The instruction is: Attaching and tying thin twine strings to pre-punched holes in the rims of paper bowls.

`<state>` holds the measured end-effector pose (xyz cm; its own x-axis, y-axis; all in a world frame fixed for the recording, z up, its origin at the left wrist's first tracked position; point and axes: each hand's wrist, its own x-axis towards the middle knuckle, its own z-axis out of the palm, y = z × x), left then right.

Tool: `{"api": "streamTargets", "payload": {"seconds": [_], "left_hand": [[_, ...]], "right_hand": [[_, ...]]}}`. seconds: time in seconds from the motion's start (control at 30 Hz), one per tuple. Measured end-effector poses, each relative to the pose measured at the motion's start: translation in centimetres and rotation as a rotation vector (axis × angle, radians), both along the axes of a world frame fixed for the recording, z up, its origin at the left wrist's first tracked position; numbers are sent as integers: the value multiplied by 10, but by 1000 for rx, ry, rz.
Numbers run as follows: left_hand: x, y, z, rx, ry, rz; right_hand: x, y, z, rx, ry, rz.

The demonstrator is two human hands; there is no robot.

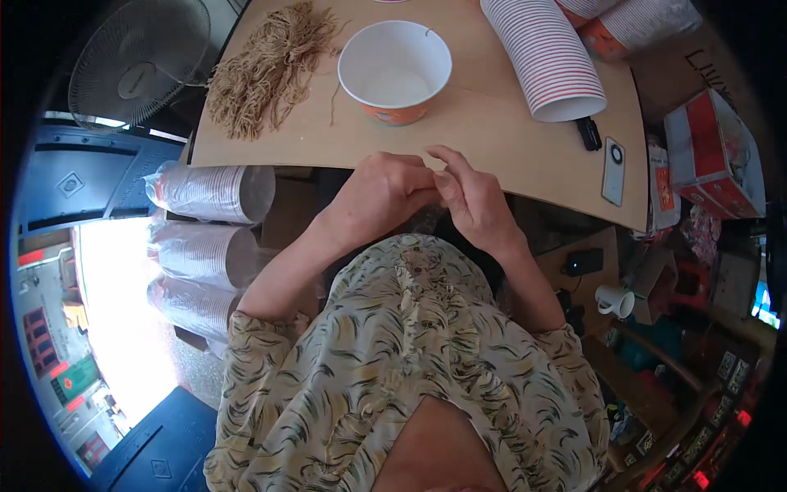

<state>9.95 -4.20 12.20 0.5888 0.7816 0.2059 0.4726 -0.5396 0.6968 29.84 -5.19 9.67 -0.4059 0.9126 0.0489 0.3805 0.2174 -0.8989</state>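
My left hand [392,187] and my right hand [477,202] meet in front of my chest, just off the table's near edge. The left fingers are curled in, and the right thumb presses against their tips while the right index finger arches up. Whatever they pinch, if anything, is too small or hidden to make out. Beyond them on the table stands a white paper tub [395,70] with an orange outside and a short thread at its rim. A heap of tan twine strands [266,70] lies left of it, with one loose strand [334,105] between.
Nested paper tubs [545,57] lie on the table [484,148] at the right, near a black object [589,134] and a phone [613,170]. Plastic-wrapped tub stacks [197,254] lie below left. A fan [139,74] stands far left; a mug [615,301] sits at right.
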Motion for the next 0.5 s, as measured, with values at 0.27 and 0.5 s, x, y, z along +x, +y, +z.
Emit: {"api": "streamTargets", "payload": {"seconds": [0.27,0.5], "left_hand": [[-12,6,-4,-339,-314,135],[-19,6,-16,-572,-485,107]], "right_hand": [[4,-4,8,108,72,-1],[8,-8,10,53,189,8]]}}
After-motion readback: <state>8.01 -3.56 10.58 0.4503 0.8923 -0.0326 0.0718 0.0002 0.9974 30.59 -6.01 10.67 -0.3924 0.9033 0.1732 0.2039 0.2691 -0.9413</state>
